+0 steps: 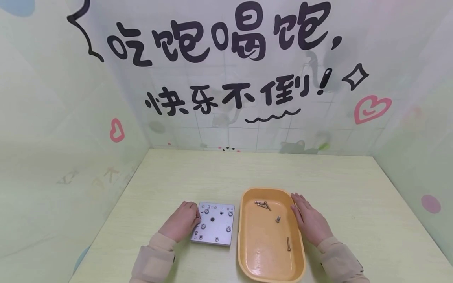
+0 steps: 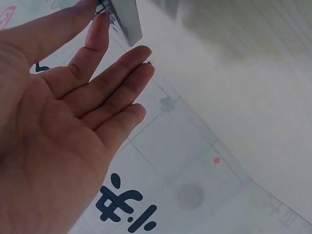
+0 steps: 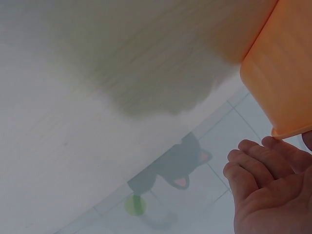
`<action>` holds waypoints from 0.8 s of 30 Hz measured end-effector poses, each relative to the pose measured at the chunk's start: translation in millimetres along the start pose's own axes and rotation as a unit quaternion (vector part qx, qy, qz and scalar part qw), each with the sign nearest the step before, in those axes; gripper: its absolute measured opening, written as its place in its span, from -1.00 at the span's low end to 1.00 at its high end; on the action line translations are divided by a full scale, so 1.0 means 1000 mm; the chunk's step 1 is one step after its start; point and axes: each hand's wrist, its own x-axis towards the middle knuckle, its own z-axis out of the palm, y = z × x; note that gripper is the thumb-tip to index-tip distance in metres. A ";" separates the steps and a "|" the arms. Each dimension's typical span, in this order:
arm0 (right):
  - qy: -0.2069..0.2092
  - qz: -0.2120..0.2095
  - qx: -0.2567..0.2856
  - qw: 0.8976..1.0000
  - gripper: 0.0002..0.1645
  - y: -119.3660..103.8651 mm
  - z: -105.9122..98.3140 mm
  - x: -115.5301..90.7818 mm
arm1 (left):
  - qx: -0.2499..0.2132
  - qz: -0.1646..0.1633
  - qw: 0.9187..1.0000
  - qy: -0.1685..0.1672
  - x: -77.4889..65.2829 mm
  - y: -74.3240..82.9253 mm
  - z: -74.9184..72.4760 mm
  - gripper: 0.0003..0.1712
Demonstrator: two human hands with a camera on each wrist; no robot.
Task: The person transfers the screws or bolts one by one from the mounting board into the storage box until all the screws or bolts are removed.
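Observation:
A square metal plate (image 1: 221,230) with several holes and socket-head screws lies flat left of the orange tray. At its left edge my left hand (image 1: 182,220) has thumb and index finger together on a small dark screw (image 2: 101,7), mostly hidden by the fingertips. In the left wrist view the other fingers stretch out below the plate (image 2: 127,22). My right hand (image 1: 311,222) rests along the right rim of the orange tray (image 1: 260,255), fingers fairly straight, thumb at the rim. From the right wrist view, its fingertips (image 3: 251,145) lie right by the tray's rim (image 3: 292,131).
Inside the tray, a small group of long screws (image 1: 262,205) lies at the far end. A short thick bolt (image 1: 278,219) and a lone long screw (image 1: 288,244) lie nearer. Printed wall sheets (image 1: 226,133) enclose the pale wooden table (image 1: 177,173) at the back and sides.

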 end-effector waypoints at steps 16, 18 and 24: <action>-0.005 0.006 0.002 1.000 -0.48 -0.001 -0.001 0.000 | 0.018 0.002 1.000 0.004 0.001 0.005 0.000 -0.84; -0.006 0.006 0.002 1.000 -0.48 -0.001 -0.001 0.000 | 0.018 0.004 1.000 0.006 0.001 0.005 0.000 -0.84; -0.008 0.006 0.001 1.000 -0.47 -0.001 -0.002 0.000 | 0.014 0.003 1.000 0.006 0.000 0.004 -0.002 -0.83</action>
